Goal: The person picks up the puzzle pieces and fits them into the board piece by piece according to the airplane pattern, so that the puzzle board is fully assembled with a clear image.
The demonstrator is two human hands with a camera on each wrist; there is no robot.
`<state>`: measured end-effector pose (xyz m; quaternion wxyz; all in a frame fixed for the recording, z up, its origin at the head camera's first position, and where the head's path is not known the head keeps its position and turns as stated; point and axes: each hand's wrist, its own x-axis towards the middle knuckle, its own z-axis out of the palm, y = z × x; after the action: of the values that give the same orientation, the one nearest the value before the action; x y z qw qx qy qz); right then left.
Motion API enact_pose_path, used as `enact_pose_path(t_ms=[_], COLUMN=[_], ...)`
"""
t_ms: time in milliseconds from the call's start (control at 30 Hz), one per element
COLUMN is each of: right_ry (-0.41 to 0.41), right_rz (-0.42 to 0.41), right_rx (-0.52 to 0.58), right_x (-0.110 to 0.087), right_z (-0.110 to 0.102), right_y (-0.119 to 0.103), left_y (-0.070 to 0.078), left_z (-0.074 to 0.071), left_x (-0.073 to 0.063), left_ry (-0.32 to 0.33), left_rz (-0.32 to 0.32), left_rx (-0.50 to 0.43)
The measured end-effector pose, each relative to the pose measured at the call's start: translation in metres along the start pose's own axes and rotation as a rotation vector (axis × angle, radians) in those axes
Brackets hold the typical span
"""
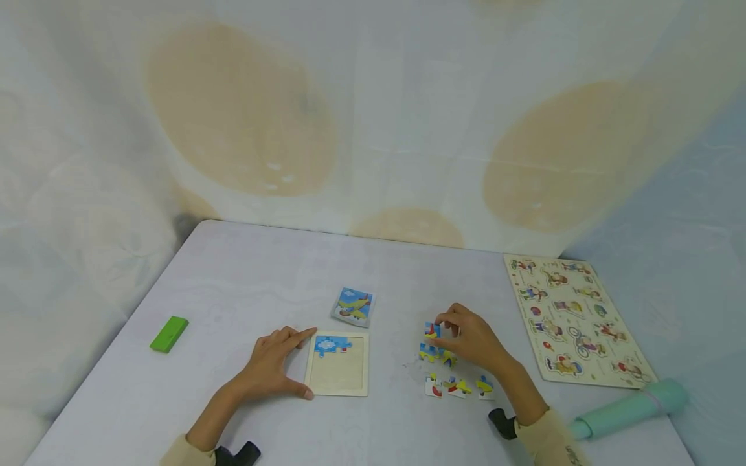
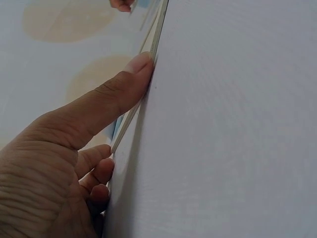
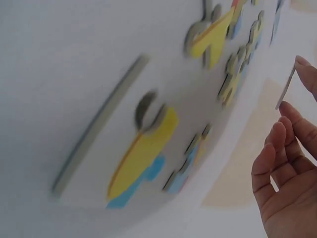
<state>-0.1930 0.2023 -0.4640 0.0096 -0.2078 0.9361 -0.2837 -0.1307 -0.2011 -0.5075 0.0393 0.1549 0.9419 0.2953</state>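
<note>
My left hand (image 1: 271,366) spreads along the left side of a small wooden puzzle tray (image 1: 339,378), its thumb and forefinger touching the edge near the two left corners. In the left wrist view the thumb (image 2: 116,91) presses on that edge. Joined blue puzzle pieces (image 1: 326,343) fill the tray's upper left part. To the right, my right hand (image 1: 474,340) pinches a thin puzzle piece (image 3: 286,89) between thumb and fingertip, raised off the table in the right wrist view. Several loose pieces (image 1: 456,388) lie below that hand, yellow, red, blue and white.
A picture card (image 1: 353,307) with a yellow plane lies behind the tray. At the far left is a green block (image 1: 169,334). On the right lie a large picture board (image 1: 574,317) and a rolled mint-green mat (image 1: 635,409), near the table's right edge.
</note>
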Motion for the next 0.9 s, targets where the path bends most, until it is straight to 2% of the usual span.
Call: enact_pose_path(t_ms=[200, 433, 900], right_ry=[-0.047, -0.041, -0.131], right_rz=[-0.030, -0.135, -0.215], right_rx=[-0.011, -0.023, -0.078], right_x=[0.005, 0.009, 0.020], right_z=[0.008, 0.018, 0.041], right_y=[-0.011, -0.029, -0.071], left_y=[-0.001, 0.001, 0.003], left_z=[0.002, 0.003, 0.002], left_x=[0.000, 0.002, -0.001], left_ry=[-0.008, 0.003, -0.001], left_rz=[0.001, 0.015, 0.018], left_rx=[0.002, 0.008, -0.005])
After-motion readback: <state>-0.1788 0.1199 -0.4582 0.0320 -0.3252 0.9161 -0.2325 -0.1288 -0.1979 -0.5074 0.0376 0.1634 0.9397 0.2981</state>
